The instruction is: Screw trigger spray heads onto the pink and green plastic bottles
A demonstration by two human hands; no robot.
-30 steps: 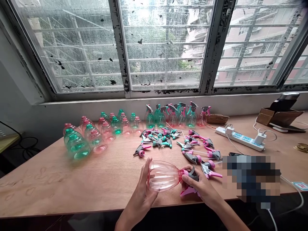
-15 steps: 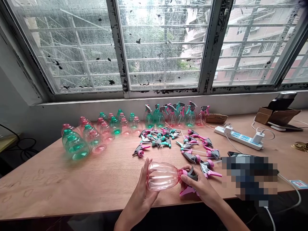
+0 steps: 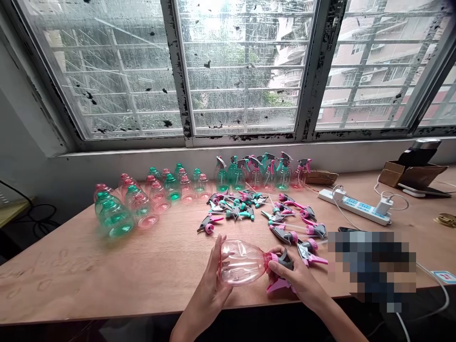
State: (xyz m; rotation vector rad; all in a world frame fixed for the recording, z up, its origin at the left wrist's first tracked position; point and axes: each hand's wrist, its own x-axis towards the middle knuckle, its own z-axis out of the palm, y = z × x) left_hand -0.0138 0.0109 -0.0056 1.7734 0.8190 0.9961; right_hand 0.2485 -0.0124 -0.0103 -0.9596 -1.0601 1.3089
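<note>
A clear pink spray bottle (image 3: pixel 242 264) lies sideways above the table's front edge, its neck pointing right. My left hand (image 3: pixel 211 285) is closed round its base end. At the neck, my right hand (image 3: pixel 290 273) grips the pink collar of a grey and pink trigger sprayer (image 3: pixel 280 285), which sits on the bottle's mouth; the fingers partly hide it. Whether the collar is fully screwed down I cannot tell. Just beyond the hands lie loose trigger sprayers (image 3: pixel 235 208) in grey, green and pink, several with thin tubes.
Open-necked green and pink bottles (image 3: pixel 114 221) stand at the left. Several bottles with sprayers (image 3: pixel 283 175) line the back by the window. On the right are a white power strip (image 3: pixel 354 206), cables, a cardboard box (image 3: pixel 409 173) and a blurred-out patch.
Both hands and the bottle have hardly moved. The whole view has shifted slightly as the head moved.
</note>
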